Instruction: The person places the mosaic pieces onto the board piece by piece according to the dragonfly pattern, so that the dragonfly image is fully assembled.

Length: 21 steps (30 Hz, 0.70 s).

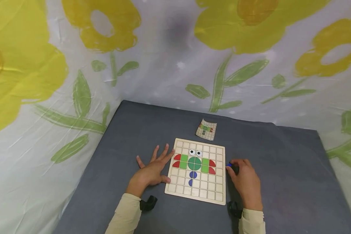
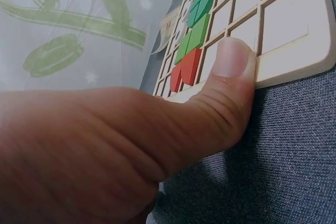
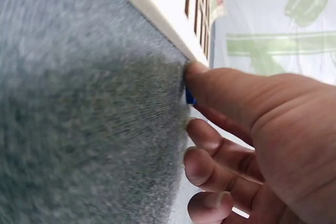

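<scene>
A square wooden grid board (image 1: 178, 188) lies on the dark cloth, bearing coloured pieces. Two eye pieces (image 1: 195, 152) sit at the top, above a green circle (image 1: 194, 163) flanked by light green squares (image 1: 205, 165) and red quarter-rounds (image 1: 212, 166). Below are a blue circle (image 1: 193, 175) and a blue half-round (image 1: 190, 182). My left hand (image 1: 152, 172) is spread at the board's left edge, its thumb resting on the rim in the left wrist view. Beside the right edge, my right hand (image 1: 246, 180) pinches a small blue piece (image 3: 190, 97) between thumb and finger, mostly hidden by the thumb.
A small picture card (image 1: 206, 130) showing a similar pattern on a grid lies behind the board. Dark grey cloth (image 1: 280, 162) covers the table. A curtain with yellow flowers (image 1: 163, 71) hangs along the back and sides. Black straps (image 1: 148, 203) sit at both wrists.
</scene>
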Tool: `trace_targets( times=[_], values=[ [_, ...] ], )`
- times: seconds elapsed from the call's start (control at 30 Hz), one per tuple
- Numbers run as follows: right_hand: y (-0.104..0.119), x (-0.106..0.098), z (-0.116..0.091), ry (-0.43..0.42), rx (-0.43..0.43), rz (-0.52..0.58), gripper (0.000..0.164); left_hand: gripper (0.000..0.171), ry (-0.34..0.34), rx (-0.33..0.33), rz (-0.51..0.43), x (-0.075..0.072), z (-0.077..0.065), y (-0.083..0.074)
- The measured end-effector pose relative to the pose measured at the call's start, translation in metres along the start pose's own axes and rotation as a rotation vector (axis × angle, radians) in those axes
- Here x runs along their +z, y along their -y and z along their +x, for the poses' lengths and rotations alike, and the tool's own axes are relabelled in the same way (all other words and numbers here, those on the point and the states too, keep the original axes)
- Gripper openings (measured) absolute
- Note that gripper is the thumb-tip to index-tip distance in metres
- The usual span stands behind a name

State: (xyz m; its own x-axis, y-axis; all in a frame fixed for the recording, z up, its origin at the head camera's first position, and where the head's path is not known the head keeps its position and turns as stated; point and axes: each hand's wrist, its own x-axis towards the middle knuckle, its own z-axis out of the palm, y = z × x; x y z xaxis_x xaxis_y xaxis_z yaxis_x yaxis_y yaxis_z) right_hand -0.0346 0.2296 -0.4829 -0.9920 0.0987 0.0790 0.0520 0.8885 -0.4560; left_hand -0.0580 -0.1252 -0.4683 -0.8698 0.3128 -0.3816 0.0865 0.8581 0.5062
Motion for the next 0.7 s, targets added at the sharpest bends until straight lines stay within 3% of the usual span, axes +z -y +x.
trace_targets(
  times=[0.43,0.7],
  values=[
    [0.0,-0.004,0.004,0.134,0.035,0.036,0.032,0.118,-0.011,0.014,-0.007,-0.002,-0.004,-0.001],
    [0.024,-0.004,-0.007,0.143,-0.14,0.106,0.027,0.119,-0.006,0.003,-0.012,-0.002,-0.004,0.0]
  ],
)
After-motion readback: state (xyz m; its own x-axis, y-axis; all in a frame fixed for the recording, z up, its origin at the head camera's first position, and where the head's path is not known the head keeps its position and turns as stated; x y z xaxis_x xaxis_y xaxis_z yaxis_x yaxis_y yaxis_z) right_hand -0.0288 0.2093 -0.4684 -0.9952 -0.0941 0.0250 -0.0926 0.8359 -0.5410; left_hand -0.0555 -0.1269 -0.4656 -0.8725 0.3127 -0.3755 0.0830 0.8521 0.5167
